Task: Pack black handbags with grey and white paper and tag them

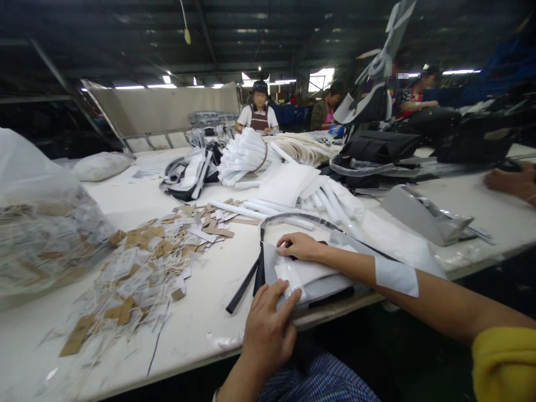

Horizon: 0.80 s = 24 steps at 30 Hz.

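A black-and-grey bag [270, 261] with a long black strap [245, 283] lies in front of me at the table edge, white sheet material and clear plastic over it. My left hand [268, 326] rests at its near left corner, fingers spread and fingertips on the clear plastic. Across the bag's upper part reaches my right hand [302, 246], its fingers curled down on the bag over a small dark part that is mostly hidden. A white patch [396, 276] covers part of my right forearm.
Brown and white tags with strings [138, 262] are heaped on the left, beside a clear plastic sack [42, 234] of more tags. White rolled tubes [243, 156] and black bags [377, 151] lie behind. A person [257, 114] works across the table; another person's hand [513, 181] is at right.
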Each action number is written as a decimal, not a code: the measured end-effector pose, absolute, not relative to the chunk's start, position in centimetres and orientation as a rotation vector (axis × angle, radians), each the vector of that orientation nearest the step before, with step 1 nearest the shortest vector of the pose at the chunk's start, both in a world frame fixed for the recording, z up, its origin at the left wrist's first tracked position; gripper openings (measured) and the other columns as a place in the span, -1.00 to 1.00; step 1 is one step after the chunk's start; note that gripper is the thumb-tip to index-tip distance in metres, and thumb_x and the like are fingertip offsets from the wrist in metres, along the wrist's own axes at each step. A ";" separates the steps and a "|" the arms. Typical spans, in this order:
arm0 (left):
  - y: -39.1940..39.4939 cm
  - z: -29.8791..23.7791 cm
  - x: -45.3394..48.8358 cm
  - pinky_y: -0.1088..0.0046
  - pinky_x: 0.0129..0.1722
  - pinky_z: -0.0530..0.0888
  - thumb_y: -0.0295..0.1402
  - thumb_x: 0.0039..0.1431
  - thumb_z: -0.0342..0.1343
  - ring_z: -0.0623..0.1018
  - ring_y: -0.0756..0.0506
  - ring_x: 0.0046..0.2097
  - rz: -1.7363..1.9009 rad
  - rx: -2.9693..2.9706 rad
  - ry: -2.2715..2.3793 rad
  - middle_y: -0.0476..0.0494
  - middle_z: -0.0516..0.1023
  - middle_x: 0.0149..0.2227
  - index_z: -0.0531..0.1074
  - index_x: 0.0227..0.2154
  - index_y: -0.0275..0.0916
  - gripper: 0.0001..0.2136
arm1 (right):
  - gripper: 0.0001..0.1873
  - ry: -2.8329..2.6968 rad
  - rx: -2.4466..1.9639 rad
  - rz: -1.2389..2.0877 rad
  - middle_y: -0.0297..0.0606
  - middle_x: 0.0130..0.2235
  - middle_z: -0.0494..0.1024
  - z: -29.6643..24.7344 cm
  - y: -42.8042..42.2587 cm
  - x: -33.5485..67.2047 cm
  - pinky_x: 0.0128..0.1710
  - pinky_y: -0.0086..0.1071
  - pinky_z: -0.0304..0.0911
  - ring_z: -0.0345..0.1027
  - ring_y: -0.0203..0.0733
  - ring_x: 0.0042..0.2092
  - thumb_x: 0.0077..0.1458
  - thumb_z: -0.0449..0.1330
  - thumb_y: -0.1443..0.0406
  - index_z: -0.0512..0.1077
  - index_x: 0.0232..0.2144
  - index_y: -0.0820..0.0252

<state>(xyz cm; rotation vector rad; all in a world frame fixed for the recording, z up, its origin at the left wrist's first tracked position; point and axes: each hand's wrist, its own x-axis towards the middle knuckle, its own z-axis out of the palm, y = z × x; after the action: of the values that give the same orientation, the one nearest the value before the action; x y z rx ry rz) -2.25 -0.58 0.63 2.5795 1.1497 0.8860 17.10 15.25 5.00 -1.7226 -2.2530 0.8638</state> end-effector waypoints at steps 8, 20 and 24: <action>-0.6 3.2 -3.3 0.08 0.28 0.26 -0.45 0.14 0.08 0.34 -0.19 0.25 0.889 2.407 1.113 -0.12 0.33 0.26 0.30 0.20 0.00 -0.47 | -0.51 -2.128 -1.727 0.349 -0.12 0.17 0.46 7.9 11.3 24.9 0.24 -0.13 0.10 0.28 0.05 0.21 0.22 0.08 0.10 0.44 0.11 0.19; 7.3 2.6 -4.0 0.15 0.24 0.29 -0.08 0.19 0.16 0.37 -0.28 0.25 0.994 1.511 1.450 -0.32 0.39 0.22 0.22 0.28 -0.22 -0.35 | -0.35 -1.594 -2.069 0.507 -0.11 0.14 0.49 6.5 6.0 32.6 0.17 -0.12 0.27 0.37 0.12 0.16 0.16 0.08 -0.04 0.41 0.16 0.21; 6.4 5.2 -3.8 0.25 0.23 0.30 0.04 0.27 0.02 0.32 -0.21 0.29 1.310 1.361 1.287 -0.19 0.29 0.30 -0.01 0.36 -0.05 -0.32 | -0.27 -1.414 -1.698 0.407 -0.17 0.18 0.45 7.8 5.9 31.2 0.19 -0.11 0.26 0.32 0.08 0.20 0.13 0.13 -0.08 0.27 0.26 0.09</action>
<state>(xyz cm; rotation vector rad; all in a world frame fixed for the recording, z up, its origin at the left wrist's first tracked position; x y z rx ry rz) -3.77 6.35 5.25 1.3606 1.2870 1.3098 31.20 5.90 7.75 -1.6981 -1.4139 0.4065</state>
